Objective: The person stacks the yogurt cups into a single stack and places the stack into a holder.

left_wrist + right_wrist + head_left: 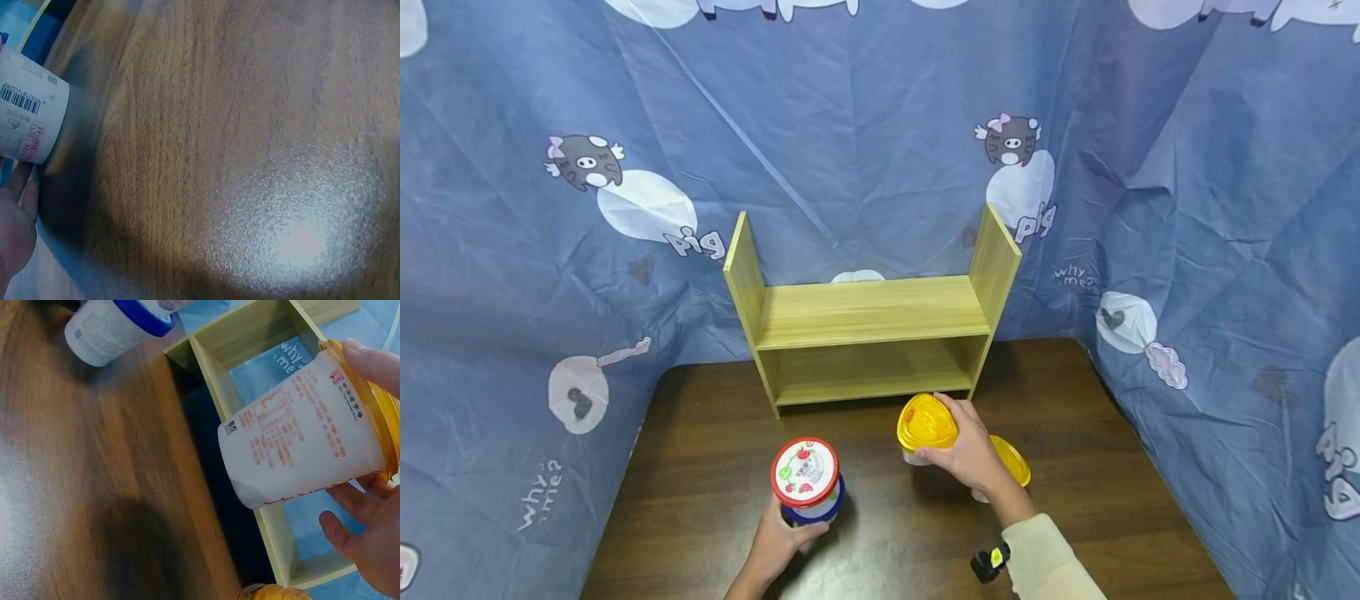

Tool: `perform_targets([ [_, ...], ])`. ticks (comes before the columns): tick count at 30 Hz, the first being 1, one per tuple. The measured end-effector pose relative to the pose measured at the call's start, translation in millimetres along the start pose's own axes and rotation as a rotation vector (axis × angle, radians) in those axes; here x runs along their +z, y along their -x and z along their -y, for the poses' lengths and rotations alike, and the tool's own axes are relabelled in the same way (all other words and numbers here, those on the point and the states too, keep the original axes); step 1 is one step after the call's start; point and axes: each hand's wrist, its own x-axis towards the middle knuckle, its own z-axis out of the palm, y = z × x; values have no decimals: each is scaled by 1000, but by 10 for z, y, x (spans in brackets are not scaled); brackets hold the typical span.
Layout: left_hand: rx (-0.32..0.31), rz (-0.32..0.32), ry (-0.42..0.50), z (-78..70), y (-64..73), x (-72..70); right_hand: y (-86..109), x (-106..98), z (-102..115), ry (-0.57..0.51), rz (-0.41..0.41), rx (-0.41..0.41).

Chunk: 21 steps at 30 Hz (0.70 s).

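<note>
My left hand [778, 537] grips a white tub with a blue lid [812, 515], its thumb along the near side. On top of that lid sits a second tub with a red rim and strawberry pictures [805, 471]. The left wrist view catches a barcode on a white tub [28, 103] beside the fingers. My right hand [967, 447] holds a white cup-shaped tub by its yellow lid [927, 422]; red print covers the tub's side [300, 431], and it is raised above the table, tilted in the right wrist view.
A second yellow-lidded tub [1011, 460] stands on the table, partly hidden behind my right forearm. A two-level wooden shelf [872, 312] stands at the back of the dark table [880, 542]. Blue patterned cloth [850, 150] hangs behind and at both sides.
</note>
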Motion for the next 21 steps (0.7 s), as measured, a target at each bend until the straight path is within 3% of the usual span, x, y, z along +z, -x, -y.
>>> perform_targets([
  [21, -4, 4, 10, -20, -5, -3, 0, -11, 147, -300, -26, -1],
])
